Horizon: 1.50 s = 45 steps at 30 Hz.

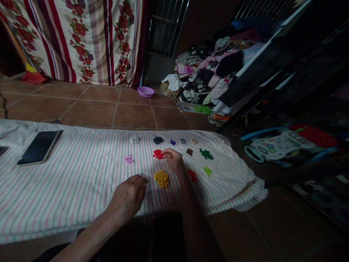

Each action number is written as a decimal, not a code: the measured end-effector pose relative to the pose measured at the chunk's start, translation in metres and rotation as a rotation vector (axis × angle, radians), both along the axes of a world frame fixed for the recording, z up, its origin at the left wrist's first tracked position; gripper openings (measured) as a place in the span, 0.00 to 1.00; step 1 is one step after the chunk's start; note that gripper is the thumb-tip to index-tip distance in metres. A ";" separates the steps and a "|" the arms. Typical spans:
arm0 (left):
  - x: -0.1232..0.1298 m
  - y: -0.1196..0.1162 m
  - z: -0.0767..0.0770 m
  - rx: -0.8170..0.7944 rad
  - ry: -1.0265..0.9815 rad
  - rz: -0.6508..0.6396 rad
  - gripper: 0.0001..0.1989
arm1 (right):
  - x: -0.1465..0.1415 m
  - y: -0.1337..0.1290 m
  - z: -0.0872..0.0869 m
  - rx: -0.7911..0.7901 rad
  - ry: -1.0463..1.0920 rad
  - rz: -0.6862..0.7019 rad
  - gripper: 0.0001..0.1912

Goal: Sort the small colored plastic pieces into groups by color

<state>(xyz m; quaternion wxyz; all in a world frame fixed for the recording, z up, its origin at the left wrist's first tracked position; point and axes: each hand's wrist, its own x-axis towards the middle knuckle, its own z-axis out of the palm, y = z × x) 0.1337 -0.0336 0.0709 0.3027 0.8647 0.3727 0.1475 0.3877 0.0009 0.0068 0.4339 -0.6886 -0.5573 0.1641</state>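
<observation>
Small plastic-looking pieces lie sorted by colour in little piles on a striped cloth (89, 174). My right hand (174, 160) reaches to the red pile (157, 154), its fingertips pinched at the pile's right edge; whatever they hold is too small to see. Left of the yellow pile (162, 179) rests my left hand (132, 194), fingers curled together, their contents hidden. Beyond my left hand is a pink pile (129, 159). Near my right forearm, partly covered, are orange-red pieces (192, 176). Brown pieces (189, 151) sit just right of my right hand.
Along the far side lie white (135, 139), black (158, 140), purple (172, 142), grey (183, 141) and tan pieces (194, 141). Dark green (206, 154) and light green pieces (207, 171) are at right. A phone (40, 147) lies left. A purple basin (146, 92) stands on the floor.
</observation>
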 end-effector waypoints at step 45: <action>0.010 0.078 -0.047 0.278 0.261 0.408 0.18 | -0.012 0.018 -0.024 0.081 -0.312 0.040 0.24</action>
